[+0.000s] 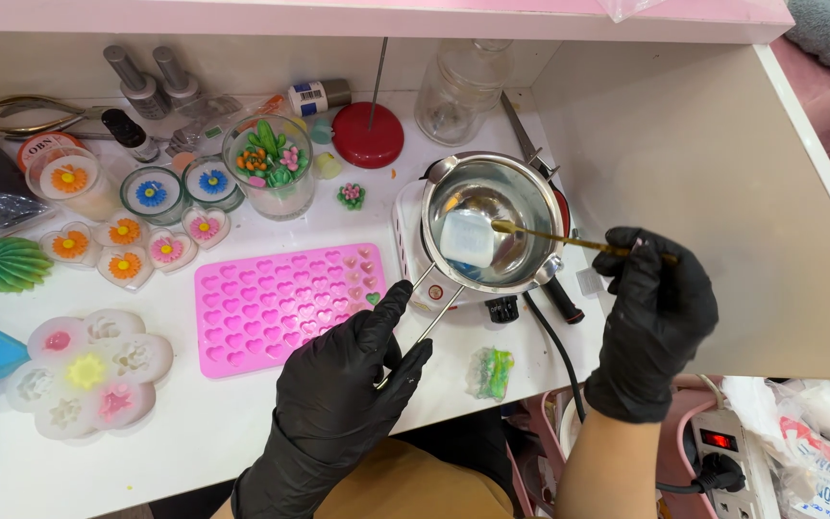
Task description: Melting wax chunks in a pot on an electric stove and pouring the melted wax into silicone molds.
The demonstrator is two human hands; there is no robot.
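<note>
A small steel melting pot [521,197] sits on a white electric hot plate [407,231] right of centre. Inside the pot lies a pale, part-melted block [468,237]. My left hand [348,375], in a black glove, grips the pot's wire handle [434,308]. My right hand [655,308], also gloved, holds a thin wooden stick [554,237] whose tip reaches into the pot beside the block.
A pink heart-shaped silicone mould [276,303] lies left of the pot. A flower mould [88,370], several flower candles [151,192], a glass with succulent shapes [271,163], a red stand [367,135], a glass jar [458,91] and nail-polish bottles [146,86] crowd the white table. A power strip [722,452] sits lower right.
</note>
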